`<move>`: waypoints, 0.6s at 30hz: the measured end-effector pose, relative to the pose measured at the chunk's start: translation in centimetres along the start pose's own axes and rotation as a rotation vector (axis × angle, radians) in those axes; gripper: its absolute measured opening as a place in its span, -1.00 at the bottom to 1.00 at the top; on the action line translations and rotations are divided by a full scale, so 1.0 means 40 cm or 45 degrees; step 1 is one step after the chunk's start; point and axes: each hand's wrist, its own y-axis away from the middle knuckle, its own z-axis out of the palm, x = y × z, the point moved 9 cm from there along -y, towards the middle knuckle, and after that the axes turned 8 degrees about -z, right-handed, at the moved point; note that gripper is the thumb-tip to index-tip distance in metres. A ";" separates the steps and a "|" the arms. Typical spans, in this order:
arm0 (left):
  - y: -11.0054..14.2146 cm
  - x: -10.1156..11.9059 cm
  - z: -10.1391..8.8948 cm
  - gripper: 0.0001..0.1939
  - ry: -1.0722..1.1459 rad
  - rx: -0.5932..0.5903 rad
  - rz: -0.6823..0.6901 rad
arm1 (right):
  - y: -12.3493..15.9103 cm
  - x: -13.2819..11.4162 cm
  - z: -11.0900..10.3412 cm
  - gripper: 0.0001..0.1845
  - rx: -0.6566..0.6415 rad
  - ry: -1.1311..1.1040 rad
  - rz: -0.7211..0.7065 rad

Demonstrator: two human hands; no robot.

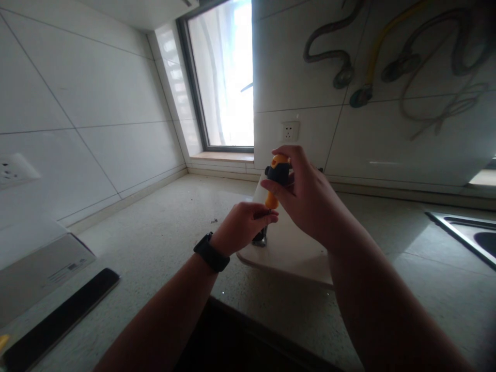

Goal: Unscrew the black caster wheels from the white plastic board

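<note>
My right hand (304, 194) is wrapped round the handle of a yellow and black screwdriver (278, 173), which points down. Just under the handle, the thumb and fingers of my left hand (248, 222) are pinched together at the screwdriver's shaft. The tip is hidden behind them. Below my left fingertips a dark bracket-like fitting with a shiny metal edge (259, 238) sits on the left part of a white rounded panel (294, 258). This panel lies on the countertop, partly covered by my right forearm. More small dark fittings show at its far edge.
Small screws (214, 221) lie on the speckled countertop (163, 222) left of my hands. A flat black object (62, 315) and a white box (46, 268) are at the left. A sink (461, 230) is at the right. Hoses (329, 31) and a socket (290, 131) are on the wall.
</note>
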 end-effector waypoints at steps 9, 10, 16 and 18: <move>-0.002 -0.001 0.010 -0.72 -0.013 -0.033 0.022 | -0.001 0.011 -0.011 -0.44 0.034 0.095 0.086; -0.001 0.000 0.009 -0.71 -0.016 -0.037 0.025 | -0.001 0.014 -0.012 -0.42 0.038 0.088 0.101; 0.003 0.008 0.005 -0.76 0.056 -0.151 0.064 | 0.004 0.039 -0.006 -0.37 0.069 -0.116 0.174; 0.002 0.005 0.004 -0.76 0.064 -0.168 0.056 | 0.006 0.043 0.002 -0.41 0.048 -0.176 0.176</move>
